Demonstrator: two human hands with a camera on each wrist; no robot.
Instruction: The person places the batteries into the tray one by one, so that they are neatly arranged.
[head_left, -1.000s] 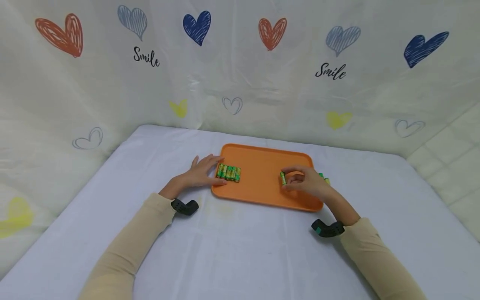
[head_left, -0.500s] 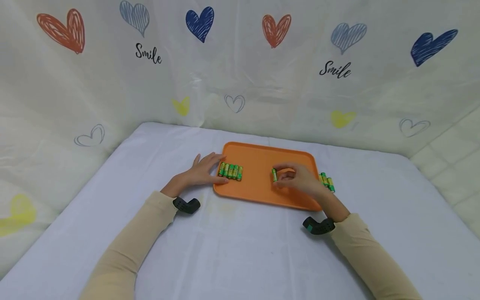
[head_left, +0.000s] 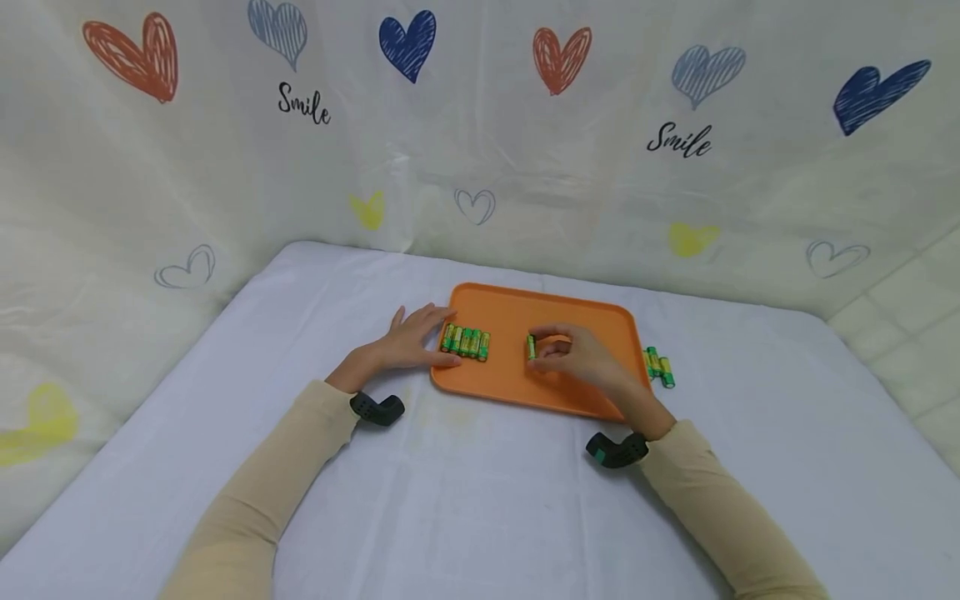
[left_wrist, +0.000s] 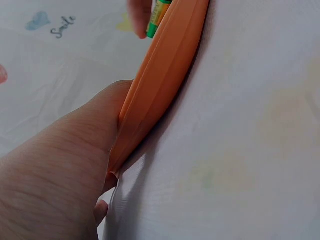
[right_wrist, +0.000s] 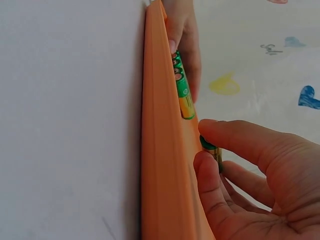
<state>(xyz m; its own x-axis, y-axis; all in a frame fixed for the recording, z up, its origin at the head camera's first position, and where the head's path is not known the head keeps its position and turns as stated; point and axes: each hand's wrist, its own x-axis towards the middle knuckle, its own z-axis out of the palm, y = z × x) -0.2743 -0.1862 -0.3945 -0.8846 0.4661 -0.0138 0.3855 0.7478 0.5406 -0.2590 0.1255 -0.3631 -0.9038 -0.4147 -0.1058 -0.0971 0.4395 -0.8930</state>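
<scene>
Between thumb and fingertips, my right hand (head_left: pixel 576 357) pinches a green and yellow battery (head_left: pixel 531 347) above the middle of the orange tray (head_left: pixel 555 310). A row of several matching batteries (head_left: pixel 467 342) lies side by side at the tray's left end. My left hand (head_left: pixel 411 342) rests at that end, its thumb and fingers spread around the row and over the tray's edge. In the right wrist view, the pinched battery (right_wrist: pixel 219 157) is partly covered by the fingers, and the row shows just beyond it.
Several more batteries (head_left: pixel 660 367) lie on the white cloth just outside the tray's right edge. The white-covered table (head_left: pixel 480 500) extends around the tray, and a curtain (head_left: pixel 480 150) printed with hearts hangs behind it.
My right hand has moved left across the tray with the battery, toward the row. The loose batteries at the right show more fully. My left hand stays at the tray's left end.
</scene>
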